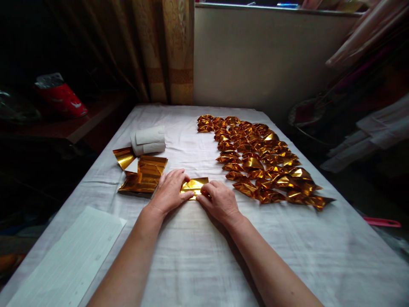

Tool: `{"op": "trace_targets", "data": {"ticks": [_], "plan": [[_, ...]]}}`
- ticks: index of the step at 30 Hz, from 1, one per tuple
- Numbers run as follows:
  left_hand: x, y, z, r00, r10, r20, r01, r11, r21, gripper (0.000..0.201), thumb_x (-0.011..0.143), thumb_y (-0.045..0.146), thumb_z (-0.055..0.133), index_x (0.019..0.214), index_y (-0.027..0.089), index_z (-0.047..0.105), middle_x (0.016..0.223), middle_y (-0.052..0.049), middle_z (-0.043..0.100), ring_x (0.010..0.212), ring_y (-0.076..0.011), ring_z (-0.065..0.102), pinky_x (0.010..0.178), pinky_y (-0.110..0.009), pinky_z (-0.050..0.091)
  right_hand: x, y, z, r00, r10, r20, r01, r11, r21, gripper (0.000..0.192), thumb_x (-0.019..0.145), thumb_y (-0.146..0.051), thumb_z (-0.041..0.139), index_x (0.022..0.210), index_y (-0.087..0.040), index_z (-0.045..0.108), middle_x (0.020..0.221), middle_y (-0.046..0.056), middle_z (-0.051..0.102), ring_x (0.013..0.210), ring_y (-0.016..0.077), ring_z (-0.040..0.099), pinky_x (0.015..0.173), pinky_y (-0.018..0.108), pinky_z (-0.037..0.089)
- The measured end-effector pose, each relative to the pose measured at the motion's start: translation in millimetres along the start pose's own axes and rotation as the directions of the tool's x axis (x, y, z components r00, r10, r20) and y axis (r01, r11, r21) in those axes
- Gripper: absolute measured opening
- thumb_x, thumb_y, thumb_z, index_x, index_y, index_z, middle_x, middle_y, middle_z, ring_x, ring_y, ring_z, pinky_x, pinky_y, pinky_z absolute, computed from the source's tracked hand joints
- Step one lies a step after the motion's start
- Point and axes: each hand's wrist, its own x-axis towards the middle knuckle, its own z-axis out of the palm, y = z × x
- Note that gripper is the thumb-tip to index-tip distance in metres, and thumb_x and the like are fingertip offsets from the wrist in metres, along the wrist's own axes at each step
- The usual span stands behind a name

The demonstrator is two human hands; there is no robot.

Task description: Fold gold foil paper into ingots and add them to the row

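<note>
On the white cloth, a small sheet of gold foil paper (195, 184) lies flat with a crease running across it. My left hand (170, 189) holds its left end, thumb on the near edge and fingers bent over the far side. At the right end, my right hand (221, 200) is closed, with thumb and curled fingertips pinching the paper. Beside my left hand rests a stack of gold foil sheets (145, 175). Off to the right, several folded gold foil pieces (252, 164) sit in rows, puffed in the middle with pointed ends.
Behind the stack lies a white paper roll (150, 140). A lined paper sheet (76, 260) covers the near left of the cloth-covered table (287, 260). A red container (62, 98) stands on a side surface; a curtain (177, 51) and wall (255, 59) close the far side.
</note>
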Motion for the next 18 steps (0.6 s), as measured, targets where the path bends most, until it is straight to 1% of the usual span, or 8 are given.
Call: {"op": "trace_targets", "data": {"ticks": [6, 10, 13, 16, 18], "plan": [[-1, 3, -0.6, 1.0, -0.011, 0.016, 0.01, 1.0, 0.01, 0.043, 0.072, 0.047, 0.073, 0.106, 0.024, 0.06, 0.142, -0.013, 0.051, 0.135, -0.0317, 0.042, 0.115, -0.054, 0.026, -4, 0, 2, 0.999, 0.037, -0.028, -0.036, 0.999, 0.028, 0.017, 0.085, -0.038, 0.068, 0.081, -0.022, 0.065, 0.082, 0.003, 0.063, 0.078, 0.0181, 0.055, 0.066, 0.027, 0.034], [-1, 1, 1.0, 1.0, -0.009, 0.026, 0.009, 1.0, 0.015, 0.047, 0.07, 0.048, 0.074, 0.107, 0.024, 0.059, 0.144, -0.013, 0.049, 0.137, -0.0325, 0.039, 0.116, -0.053, 0.024, -8, 5, 0, 0.998, 0.052, -0.021, -0.049, 0.994, 0.094, 0.009, 0.088, -0.028, 0.064, 0.083, -0.022, 0.067, 0.084, 0.003, 0.064, 0.082, 0.0183, 0.057, 0.072, 0.027, 0.038], [0, 0, 1.4, 0.999, -0.008, 0.045, 0.007, 1.0, 0.019, 0.048, 0.07, 0.047, 0.074, 0.109, 0.023, 0.059, 0.145, -0.013, 0.048, 0.139, -0.0327, 0.037, 0.116, -0.053, 0.024, -12, 11, -3, 0.997, 0.063, -0.033, -0.059, 0.992, 0.11, 0.008, 0.089, -0.025, 0.062, 0.085, -0.023, 0.068, 0.085, 0.003, 0.065, 0.082, 0.0181, 0.058, 0.075, 0.028, 0.039], [1, -2, -0.9, 0.996, -0.003, 0.089, 0.001, 1.0, 0.02, 0.052, 0.07, 0.048, 0.074, 0.113, 0.024, 0.058, 0.148, -0.013, 0.045, 0.141, -0.0328, 0.035, 0.117, -0.053, 0.022, -16, 15, -2, 0.996, 0.066, -0.057, -0.061, 0.994, 0.087, 0.007, 0.088, -0.026, 0.063, 0.085, -0.023, 0.069, 0.085, 0.003, 0.065, 0.083, 0.0191, 0.058, 0.077, 0.029, 0.039], [1, -3, -4.2, 0.99, 0.002, 0.14, -0.005, 1.0, 0.022, 0.055, 0.071, 0.048, 0.073, 0.117, 0.023, 0.058, 0.15, -0.014, 0.042, 0.142, -0.0324, 0.032, 0.117, -0.053, 0.021, -17, 16, -1, 0.996, 0.063, -0.069, -0.057, 0.995, 0.083, 0.007, 0.088, -0.026, 0.063, 0.085, -0.023, 0.069, 0.085, 0.003, 0.065, 0.083, 0.0193, 0.057, 0.077, 0.03, 0.039]]}}
